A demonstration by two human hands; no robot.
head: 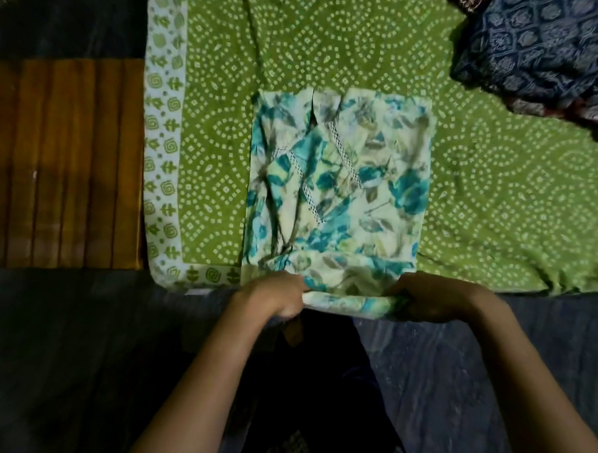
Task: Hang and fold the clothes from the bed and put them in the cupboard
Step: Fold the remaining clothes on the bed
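Note:
A pale garment with a teal floral print lies partly folded into a rectangle on the bed's green dotted sheet. Its near edge hangs over the bed's front edge. My left hand grips the garment's near left corner. At the near right corner my right hand grips the same hem, fingers curled round the cloth. Between the two hands the hem is rolled into a narrow band.
A heap of dark blue patterned clothes lies at the bed's far right. The sheet's white border runs down the left. Left of the bed stands an orange-brown ribbed wooden panel. Dark floor lies below.

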